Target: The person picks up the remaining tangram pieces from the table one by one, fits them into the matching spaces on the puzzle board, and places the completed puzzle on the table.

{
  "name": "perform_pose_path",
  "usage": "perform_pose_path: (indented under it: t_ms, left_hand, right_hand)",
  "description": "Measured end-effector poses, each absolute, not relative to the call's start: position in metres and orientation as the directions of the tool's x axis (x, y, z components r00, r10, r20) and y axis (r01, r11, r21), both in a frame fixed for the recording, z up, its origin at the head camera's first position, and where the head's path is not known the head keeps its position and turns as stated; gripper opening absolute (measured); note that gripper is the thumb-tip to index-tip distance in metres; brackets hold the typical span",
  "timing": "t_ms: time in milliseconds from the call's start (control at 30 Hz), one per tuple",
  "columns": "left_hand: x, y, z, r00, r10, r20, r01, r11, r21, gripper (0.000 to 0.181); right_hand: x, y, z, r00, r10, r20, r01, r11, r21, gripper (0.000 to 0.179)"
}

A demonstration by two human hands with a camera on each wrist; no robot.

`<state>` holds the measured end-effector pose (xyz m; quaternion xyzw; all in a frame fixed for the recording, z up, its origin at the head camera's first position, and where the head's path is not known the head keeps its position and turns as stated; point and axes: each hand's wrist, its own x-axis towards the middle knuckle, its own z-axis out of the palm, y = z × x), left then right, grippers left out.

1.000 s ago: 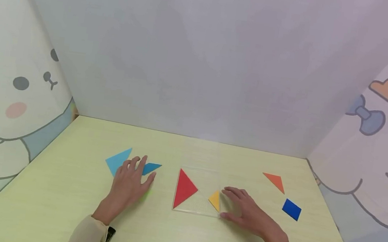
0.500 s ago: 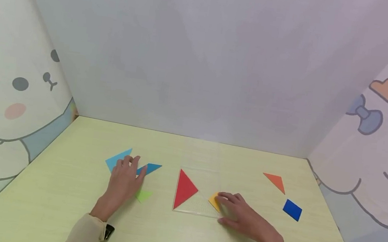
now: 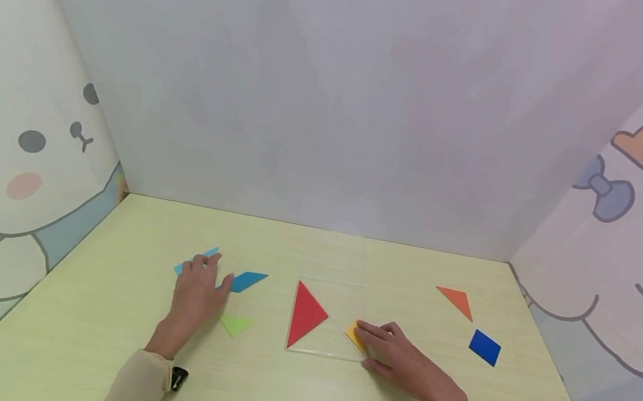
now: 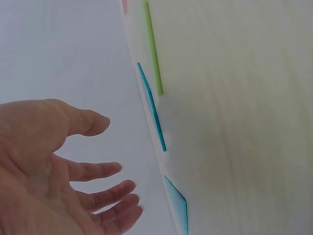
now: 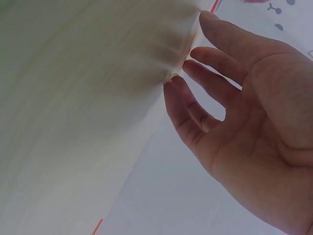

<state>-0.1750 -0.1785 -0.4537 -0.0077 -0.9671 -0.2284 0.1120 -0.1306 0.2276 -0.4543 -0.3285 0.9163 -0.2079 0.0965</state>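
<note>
My left hand (image 3: pixel 192 295) hovers over a light blue triangle (image 3: pixel 208 253), covering most of it, with fingers spread and relaxed. In the left wrist view the palm has nothing in it, and the light blue triangle (image 4: pixel 179 205) lies beyond the fingertips. By the left thumb is a blue parallelogram (image 3: pixel 246 281); nearer me lies a light green triangle (image 3: pixel 236 326). My right hand (image 3: pixel 401 359) rests its fingertips on a yellow triangle (image 3: pixel 352 333) at the right side of a clear square tray (image 3: pixel 321 353). A red triangle (image 3: pixel 306 316) fills the tray's left side.
Right of the right hand lie an orange triangle (image 3: pixel 457 301) and a dark blue four-sided piece (image 3: pixel 485 347) on the pale wooden table (image 3: pixel 273 395). A plain wall stands behind, with cartoon-printed walls at both sides.
My left hand has moved left, off the parallelogram and green triangle and further over the light blue triangle. The right fingers have shifted left from the tray's edge onto the yellow triangle.
</note>
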Motion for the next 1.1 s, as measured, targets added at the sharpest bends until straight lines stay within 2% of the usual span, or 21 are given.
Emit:
perform_pose_path:
  t_ms: [367,600,1100]
  left_hand:
    - [-0.179,-0.188,-0.453,-0.988,-0.068,0.139,0.006,0.881,0.474,0.056]
    - [-0.181,-0.197,-0.454,-0.991,-0.089,0.100,-0.027,0.866,0.499,0.059]
    - [-0.184,-0.209,-0.449,-0.993,-0.116,0.000,-0.102,0.866,0.489,0.063]
  right_hand:
    - [-0.129,0.226,-0.454,-0.747,-0.664,0.002,-0.618,0.693,-0.371,0.058]
    - [-0.130,0.226,-0.455,-0.769,-0.638,-0.037,-0.568,0.709,-0.419,0.058]
    - [-0.125,0.224,-0.455,-0.769,-0.639,0.016,-0.597,0.710,-0.372,0.054]
